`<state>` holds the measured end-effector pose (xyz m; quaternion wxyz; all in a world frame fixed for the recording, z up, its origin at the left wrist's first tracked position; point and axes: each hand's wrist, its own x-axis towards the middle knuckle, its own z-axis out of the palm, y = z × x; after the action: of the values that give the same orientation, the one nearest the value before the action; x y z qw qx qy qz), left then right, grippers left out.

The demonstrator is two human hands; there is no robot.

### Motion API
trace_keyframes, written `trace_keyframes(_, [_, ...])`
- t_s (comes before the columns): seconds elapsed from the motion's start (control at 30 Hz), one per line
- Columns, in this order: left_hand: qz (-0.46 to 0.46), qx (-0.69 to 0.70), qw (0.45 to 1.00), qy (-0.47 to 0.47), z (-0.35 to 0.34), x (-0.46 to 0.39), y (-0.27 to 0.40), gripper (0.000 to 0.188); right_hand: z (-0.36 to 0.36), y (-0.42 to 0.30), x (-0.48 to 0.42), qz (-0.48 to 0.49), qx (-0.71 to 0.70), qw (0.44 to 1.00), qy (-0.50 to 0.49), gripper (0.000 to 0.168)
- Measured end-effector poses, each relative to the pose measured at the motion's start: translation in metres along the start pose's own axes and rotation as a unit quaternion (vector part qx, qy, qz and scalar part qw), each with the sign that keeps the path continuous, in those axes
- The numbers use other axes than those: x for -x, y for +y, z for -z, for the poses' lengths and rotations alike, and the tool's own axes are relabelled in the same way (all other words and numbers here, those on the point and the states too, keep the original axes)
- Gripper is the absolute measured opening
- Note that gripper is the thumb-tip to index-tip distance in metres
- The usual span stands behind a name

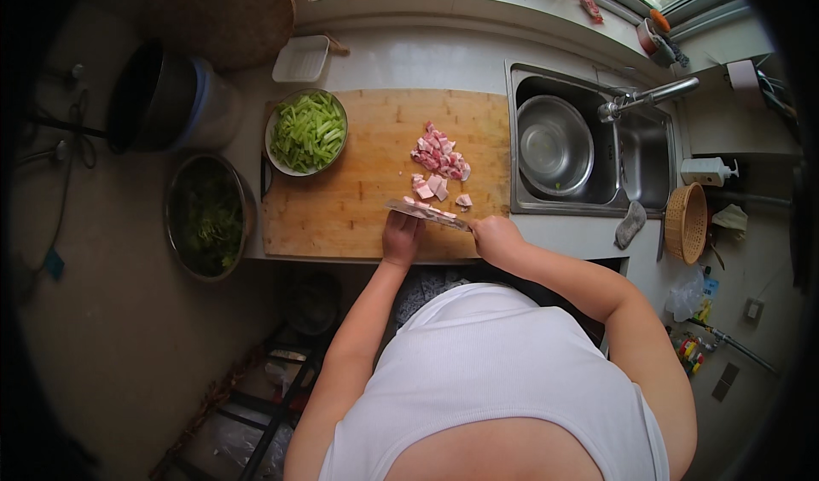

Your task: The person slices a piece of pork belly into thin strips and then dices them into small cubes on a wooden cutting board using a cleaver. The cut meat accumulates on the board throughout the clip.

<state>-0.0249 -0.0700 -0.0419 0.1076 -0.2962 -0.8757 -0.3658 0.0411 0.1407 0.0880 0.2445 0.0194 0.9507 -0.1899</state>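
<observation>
My right hand [499, 240] grips the handle of a kitchen knife [427, 215] low over the wooden cutting board [358, 215]. Strips of pale pink meat [430, 208] lie along the blade's far side. On its near side is my left hand [402, 239], fingertips up against the blade; whether meat is under them is hidden. Just beyond the knife are a few larger meat pieces [430, 187] and one small piece [464, 201] set apart to the right. A pile of cut meat [440, 153] lies farther back. At the board's left stands a bowl [267, 137] of cut green stalks [307, 132].
Right of the board is a steel sink [512, 129] holding a metal basin [555, 145], with a faucet [652, 97] over it. A grey cloth or sponge [631, 225] lies by its edge. Left are a bowl of leafy greens [208, 215] and a dark pot [150, 100]; a white tray [301, 59] sits behind.
</observation>
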Motion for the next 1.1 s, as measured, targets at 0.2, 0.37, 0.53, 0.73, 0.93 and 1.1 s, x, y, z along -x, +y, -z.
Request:
trace_keyframes(0.2, [0.008, 0.003, 1.000, 0.007, -0.003, 0.005, 0.000, 0.036, -0.016, -0.003, -0.010, -0.011, 0.014, 0.999, -0.037, 0.009])
trace_keyframes(0.37, [0.004, 0.012, 1.000, 0.026, -0.005, -0.001, 0.003, 0.033, -0.028, -0.033, -0.060, -0.004, 0.011, 1.000, -0.012, 0.009])
trace_keyframes(0.53, [0.017, 0.012, 0.999, 0.028, -0.010, 0.008, -0.007, 0.034, -0.017, -0.023, -0.039, -0.003, 0.025, 0.999, -0.031, 0.013])
trace_keyframes(0.73, [0.024, 0.020, 0.999, 0.008, -0.010, 0.006, -0.002, 0.037, -0.031, -0.021, -0.063, -0.005, 0.039, 0.998, -0.045, 0.012])
trace_keyframes(0.93, [0.018, 0.013, 1.000, 0.011, -0.010, 0.008, -0.004, 0.036, -0.030, -0.019, -0.057, 0.007, 0.001, 1.000, 0.014, 0.011])
trace_keyframes(1.1, [-0.008, -0.007, 0.999, 0.037, -0.009, 0.003, 0.000, 0.034, -0.029, -0.006, -0.042, -0.018, 0.013, 1.000, -0.010, 0.010])
